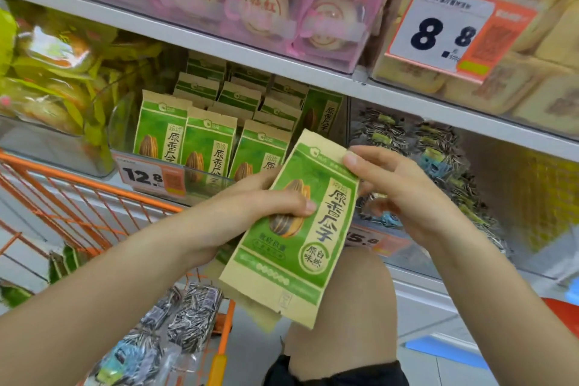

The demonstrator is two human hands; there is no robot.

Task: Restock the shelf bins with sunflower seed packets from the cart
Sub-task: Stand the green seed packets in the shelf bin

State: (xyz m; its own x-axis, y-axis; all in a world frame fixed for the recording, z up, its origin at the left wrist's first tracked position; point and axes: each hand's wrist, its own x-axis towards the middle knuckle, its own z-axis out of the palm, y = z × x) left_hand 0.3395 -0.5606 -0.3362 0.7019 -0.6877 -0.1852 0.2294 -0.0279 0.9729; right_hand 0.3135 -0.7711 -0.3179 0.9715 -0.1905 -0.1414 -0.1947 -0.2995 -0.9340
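- I am holding a green seed packet (297, 222) in front of the shelf, tilted, with more packets apparently stacked behind it in the same hand.
- My left hand (250, 207) is gripping the packet's left edge, thumb curled across its face and fingers behind.
- My right hand (398, 191) is pinching the packet's upper right corner, fingers curled behind it.
- The clear bin (200, 178) of matching green packets is sitting just beyond my hands, behind the 12.8 price tag (150, 177); its front row is looking full on the left, while the right front corner is hidden behind the packet I am holding.
- The orange cart (94, 194) is standing at my left, carrying striped seed bags (191, 316).
- I am judging this as the separating step: peeling one packet off the stack before shelving.
- Next I am expecting to need the packet turned upright, face forward, and slid into a gap in the bin without toppling the standing rows.
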